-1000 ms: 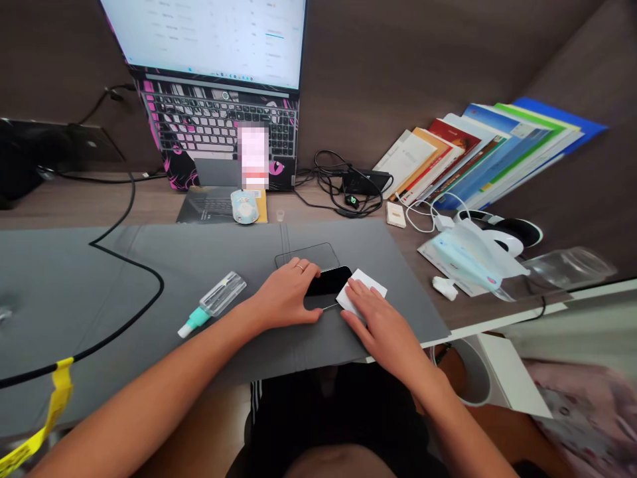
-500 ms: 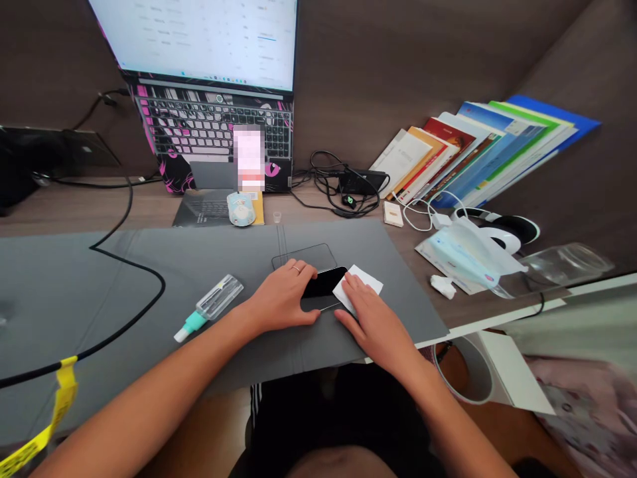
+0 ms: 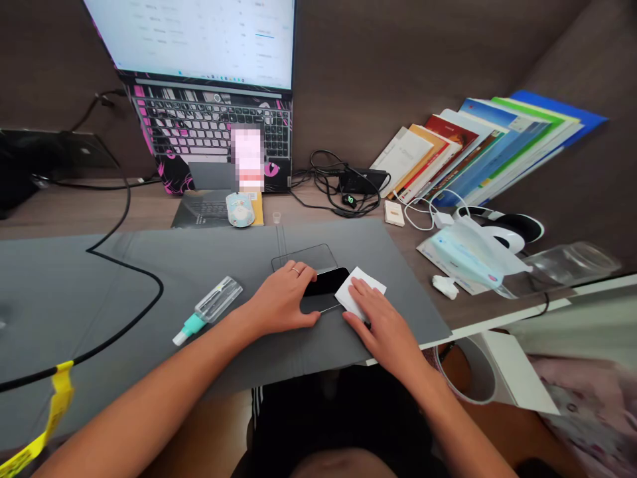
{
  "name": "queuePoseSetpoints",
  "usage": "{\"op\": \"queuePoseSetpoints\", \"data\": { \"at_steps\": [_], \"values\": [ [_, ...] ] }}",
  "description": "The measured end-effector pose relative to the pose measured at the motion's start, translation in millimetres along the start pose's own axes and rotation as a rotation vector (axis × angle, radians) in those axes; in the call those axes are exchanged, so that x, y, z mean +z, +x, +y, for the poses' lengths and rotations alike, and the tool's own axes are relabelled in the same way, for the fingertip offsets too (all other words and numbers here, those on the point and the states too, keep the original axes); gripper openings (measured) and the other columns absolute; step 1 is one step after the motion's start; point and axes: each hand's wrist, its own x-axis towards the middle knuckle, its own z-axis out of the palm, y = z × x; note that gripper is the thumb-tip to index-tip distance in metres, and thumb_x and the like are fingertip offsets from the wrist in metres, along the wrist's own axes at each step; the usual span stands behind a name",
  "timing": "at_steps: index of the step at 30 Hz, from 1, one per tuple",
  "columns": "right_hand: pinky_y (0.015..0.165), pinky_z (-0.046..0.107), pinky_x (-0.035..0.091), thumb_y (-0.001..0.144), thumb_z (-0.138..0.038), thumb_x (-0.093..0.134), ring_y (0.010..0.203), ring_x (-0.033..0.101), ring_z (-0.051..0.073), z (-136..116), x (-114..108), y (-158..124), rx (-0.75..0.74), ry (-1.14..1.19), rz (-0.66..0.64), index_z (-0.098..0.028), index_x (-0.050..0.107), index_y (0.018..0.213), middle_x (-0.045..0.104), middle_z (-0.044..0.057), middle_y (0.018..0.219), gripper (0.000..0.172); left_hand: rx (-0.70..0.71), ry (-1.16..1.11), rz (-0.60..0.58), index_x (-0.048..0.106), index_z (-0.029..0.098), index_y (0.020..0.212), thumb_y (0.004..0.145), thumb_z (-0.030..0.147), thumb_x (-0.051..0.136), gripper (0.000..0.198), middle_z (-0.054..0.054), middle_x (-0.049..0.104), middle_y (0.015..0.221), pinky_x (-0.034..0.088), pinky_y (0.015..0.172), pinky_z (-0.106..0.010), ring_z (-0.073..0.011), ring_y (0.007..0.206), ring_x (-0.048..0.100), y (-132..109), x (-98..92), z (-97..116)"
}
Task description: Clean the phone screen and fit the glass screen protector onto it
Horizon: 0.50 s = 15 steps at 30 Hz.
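A smartphone (image 3: pixel 326 283) with a dark screen lies face up on the grey desk mat (image 3: pixel 239 249). My left hand (image 3: pixel 286 299) steadies its left end, thumb on the near edge and fingers on the far one. Over the right end lies a folded white wipe (image 3: pixel 348 300), pressed down under the fairly straight fingers of my right hand (image 3: pixel 381 315). Just beyond the phone is a thin clear rectangular sheet (image 3: pixel 323 252) with a dark outline, partly behind my left hand. A clear spray bottle (image 3: pixel 219 299) with a mint-green collar rests on its side left of my left hand.
At the back stands an open laptop (image 3: pixel 213 133), a patterned mouse (image 3: pixel 241 210) before it. Black cables and an adapter (image 3: pixel 363 180) lie beside leaning books (image 3: pixel 462 153). Headphones (image 3: pixel 512 229), a face mask (image 3: pixel 468 252), crumpled tissue (image 3: pixel 444 286) and a glass jar (image 3: pixel 572 262) are at right.
My right hand and the white wipe have shifted slightly right along the phone. My left hand keeps its hold on the phone.
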Motion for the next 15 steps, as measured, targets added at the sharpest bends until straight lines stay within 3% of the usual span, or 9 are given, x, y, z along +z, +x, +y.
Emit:
{"op": "queuePoseSetpoints", "data": {
  "at_steps": [5, 11, 15],
  "values": [
    [0.117, 0.056, 0.042, 0.105, -0.043, 0.041, 0.14, 0.051, 0.03, -1, -6, -10, -0.018, -0.054, 0.0, -0.014, 0.06, 0.14, 0.056, 0.016, 0.149, 0.05, 0.004, 0.008, -0.002, 0.05, 0.02, 0.103, 0.077, 0.044, 0.069, 0.04, -0.009, 0.061, 0.105, 0.052, 0.087, -0.045, -0.0289, 0.099, 0.054, 1, 0.9, 0],
    [0.115, 0.055, 0.044, 0.105, -0.046, 0.041, 0.139, 0.052, 0.031, -6, -10, -10, -0.015, -0.076, -0.035, -0.014, 0.059, 0.142, 0.055, 0.017, 0.149, 0.052, 0.016, -0.005, -0.005, 0.05, 0.019, 0.103, 0.077, 0.044, 0.068, 0.04, -0.01, 0.061, 0.105, 0.051, 0.088, -0.046, -0.029, 0.099, 0.054, 1, 1.0, 1],
    [0.115, 0.056, 0.044, 0.103, -0.048, 0.043, 0.142, 0.048, 0.032, -6, -5, 5, 0.001, -0.044, -0.041, -0.016, 0.052, 0.148, 0.05, 0.017, 0.153, 0.056, 0.019, -0.099, 0.107, 0.05, 0.02, 0.106, 0.086, 0.037, 0.053, 0.027, -0.011, 0.058, 0.114, 0.048, 0.094, -0.045, -0.0279, 0.105, 0.054, -1, -6.1, -2]
  ]
}}
